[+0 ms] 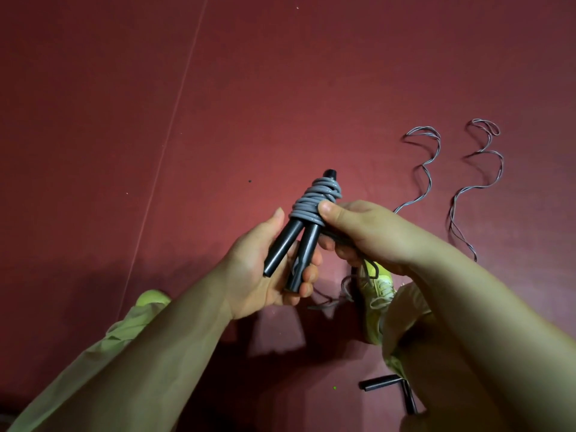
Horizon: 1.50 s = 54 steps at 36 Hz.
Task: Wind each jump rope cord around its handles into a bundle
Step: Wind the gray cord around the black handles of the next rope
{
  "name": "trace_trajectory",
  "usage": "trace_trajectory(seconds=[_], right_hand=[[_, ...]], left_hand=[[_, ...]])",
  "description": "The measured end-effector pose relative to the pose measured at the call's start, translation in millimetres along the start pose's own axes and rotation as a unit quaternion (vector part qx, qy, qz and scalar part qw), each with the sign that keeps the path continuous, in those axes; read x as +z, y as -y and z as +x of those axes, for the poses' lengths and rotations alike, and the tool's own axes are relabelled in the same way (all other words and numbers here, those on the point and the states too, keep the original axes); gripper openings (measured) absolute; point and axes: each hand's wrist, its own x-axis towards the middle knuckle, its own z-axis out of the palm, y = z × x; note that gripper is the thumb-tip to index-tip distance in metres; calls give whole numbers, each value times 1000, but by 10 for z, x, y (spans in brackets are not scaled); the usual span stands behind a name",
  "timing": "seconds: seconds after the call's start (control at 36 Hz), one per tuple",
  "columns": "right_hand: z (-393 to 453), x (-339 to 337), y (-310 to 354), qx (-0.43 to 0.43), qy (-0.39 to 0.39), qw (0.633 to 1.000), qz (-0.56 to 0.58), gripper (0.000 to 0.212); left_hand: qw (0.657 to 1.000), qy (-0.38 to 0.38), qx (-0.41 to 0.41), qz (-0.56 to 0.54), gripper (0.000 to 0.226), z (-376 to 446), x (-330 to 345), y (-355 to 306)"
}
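While the grey cord [314,198] sits wound in tight coils around the upper part of two black handles [293,247], the bundle is held in the air above the dark red floor [280,88], roughly over its middle. The handles lie side by side and splay slightly apart at their lower ends, with one black tip poking out above the coils. The left hand [268,269] grips the lower ends, its fingers curled round them from beneath. The right hand [364,232] is clamped on the bundle's right side, its thumb pressed against the lowest coils.

Beyond the right hand, two loose cords [461,188] snake across the floor toward its right edge. Near the bottom edge another pair of black handles [389,389] lies on the floor. A yellow-green shoe [381,285] shows between the forearms.
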Motion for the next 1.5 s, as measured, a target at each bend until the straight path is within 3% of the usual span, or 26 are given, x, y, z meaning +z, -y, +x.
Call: trace_trajectory(seconds=[0.19,0.5,0.69,0.86,1.0,1.08,1.14,1.19,1.28,1.36,1.5], right_hand=[[36,13,-36,34,-27,999,-10,45],[92,67,-116,82,-85,986,-116,60],[82,145,-103,97,-74,988,-92,63],[87,146,-96,85,-81,993,-29,57],[75,146,-78,18,-108,994,-8,44],[67,148,-74,-24,-93,993,65,35],[68,136,-68,-48,-64,986,144,39],[69,114,-54,-83,-20,970,229,39],[50,74,-44,-142,55,946,286,45],[28,92,-57,-140,88,957,239,60],[38,102,-79,-126,38,978,161,85]], left_hand=[[986,-117,63,97,69,53,63,62],[964,-203,106,134,60,108,1,91],[901,-276,123,310,39,162,-95,142],[878,-285,152,353,41,149,-114,121],[934,-184,149,267,27,114,-81,71],[979,-111,104,133,35,52,-71,55],[998,-18,56,10,52,-5,-92,52],[991,121,22,-60,74,-22,-123,77],[938,312,22,-148,88,7,-124,170],[917,355,31,-177,85,30,-89,229],[919,352,-3,-179,71,53,-145,227]])
